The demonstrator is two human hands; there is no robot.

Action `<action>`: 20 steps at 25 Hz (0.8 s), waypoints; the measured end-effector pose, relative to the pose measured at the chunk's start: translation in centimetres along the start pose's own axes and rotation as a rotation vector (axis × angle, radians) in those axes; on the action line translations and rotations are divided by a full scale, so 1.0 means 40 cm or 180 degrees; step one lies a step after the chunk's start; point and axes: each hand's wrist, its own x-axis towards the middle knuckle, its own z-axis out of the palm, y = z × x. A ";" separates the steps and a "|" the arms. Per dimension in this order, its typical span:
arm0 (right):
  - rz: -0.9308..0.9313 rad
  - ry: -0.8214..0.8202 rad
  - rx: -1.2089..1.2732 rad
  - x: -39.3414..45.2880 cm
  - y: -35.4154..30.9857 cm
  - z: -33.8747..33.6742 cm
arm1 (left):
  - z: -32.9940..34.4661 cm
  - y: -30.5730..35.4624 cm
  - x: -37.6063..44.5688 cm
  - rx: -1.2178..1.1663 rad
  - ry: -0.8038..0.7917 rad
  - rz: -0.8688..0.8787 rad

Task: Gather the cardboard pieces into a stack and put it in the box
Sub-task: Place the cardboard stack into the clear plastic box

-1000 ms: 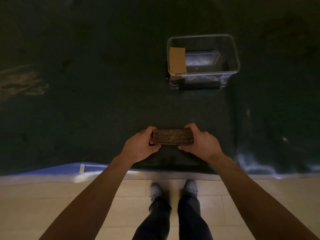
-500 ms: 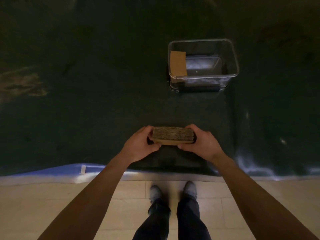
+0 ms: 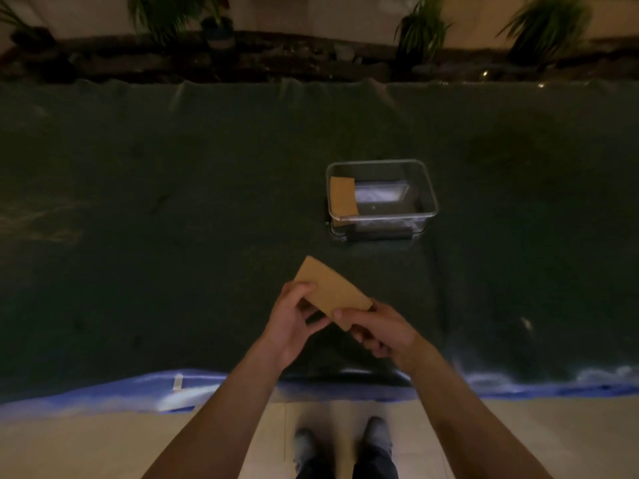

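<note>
A stack of brown cardboard pieces is held above the dark table between both hands, turned so its flat top face shows and one corner points away from me. My left hand grips its near-left side. My right hand pinches its near-right corner. A clear plastic box stands farther back and a little to the right, apart from the hands. One cardboard piece leans inside the box at its left end.
The table wears a dark green cloth with a blue front edge. Potted plants and a dark ledge line the far side. My feet stand on pale floor tiles below.
The stack was lifted off the table and turned from edge-on to face-up, one corner now pointing away. The camera tilted up, bringing the far plants into view.
</note>
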 end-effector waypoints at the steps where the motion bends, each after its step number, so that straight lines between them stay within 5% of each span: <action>1: 0.0064 0.0023 0.0163 -0.014 -0.001 0.019 | 0.016 0.000 -0.006 -0.0133 0.0052 -0.0009; 7: 0.0214 0.0135 0.0550 -0.094 -0.030 0.088 | 0.070 0.016 -0.045 -0.0086 0.0504 0.0017; 16: -0.0255 0.0101 0.0863 -0.187 -0.132 0.009 | 0.170 0.144 -0.120 0.0886 -0.0055 -0.0603; 20: -0.0434 0.0381 0.0524 -0.191 -0.171 0.017 | 0.250 0.137 -0.112 0.1309 0.0148 -0.0464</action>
